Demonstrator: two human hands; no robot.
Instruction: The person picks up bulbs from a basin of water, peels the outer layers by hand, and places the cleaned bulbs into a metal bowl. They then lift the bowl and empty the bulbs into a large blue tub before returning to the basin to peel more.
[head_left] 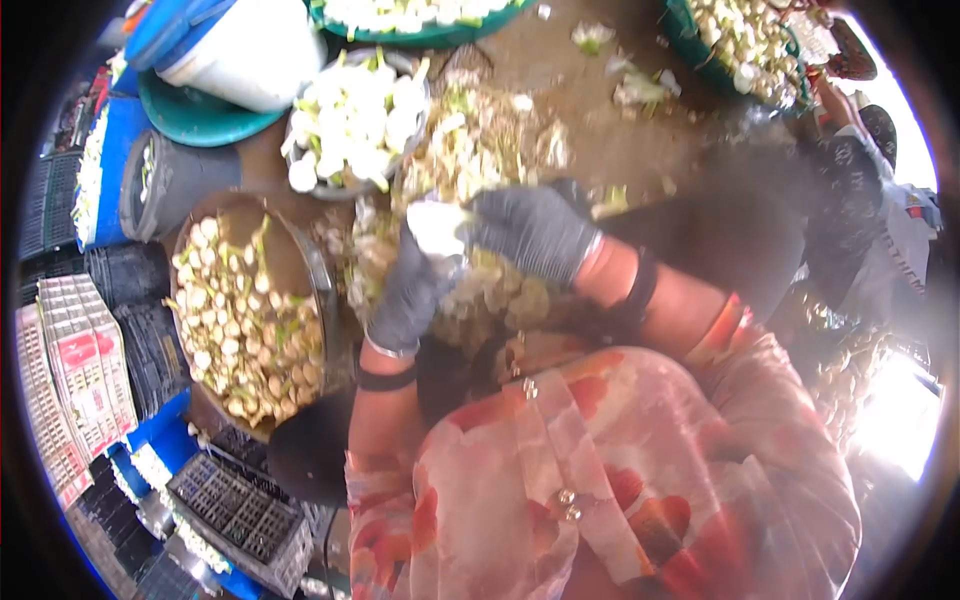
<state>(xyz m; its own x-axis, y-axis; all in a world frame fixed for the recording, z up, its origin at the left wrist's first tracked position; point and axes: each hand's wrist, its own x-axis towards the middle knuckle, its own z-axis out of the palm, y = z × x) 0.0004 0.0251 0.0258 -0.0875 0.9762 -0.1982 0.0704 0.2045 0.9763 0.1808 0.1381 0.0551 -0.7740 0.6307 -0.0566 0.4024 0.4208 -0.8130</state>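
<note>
Head view: looked down past a flowered shirt (620,450) at the bottom of the frame to gloved hands above the centre.
White piece (437,224): lay between both hands, just left of centre; looked like a bulb or vegetable, but too glared and blurred to name surely.
Left hand (405,300): was closed around the underside and left side of the white piece, with fingers pointing up the frame.
Right hand (530,228): was bent against the right side of the white piece, fingertips touching or nearly so; could not tell any blade or other tool there.
Handling: seemed light and firm, probably slippery where moist, easily bruised or nicked under a hard squeeze; best held round the thick body, low in the left palm, with the near face free for the right fingertips.
Lie in the grip: sat at the fingertip end of the left hand, well clear of the wrist, upper face exposed.
Peelings (468,140): were heaped above and beneath the hands, pale and loose.
Bowl (335,190): stood upper left of the hands, heaped with white bulbs and green stalks.
Pan (322,290): stood at left, holding browner bulbs.
Crate (240,508): lay at lower left.
Bucket (250,62): leaned at upper left.
Other person (848,170): was at the right edge, well apart from both hands.
</note>
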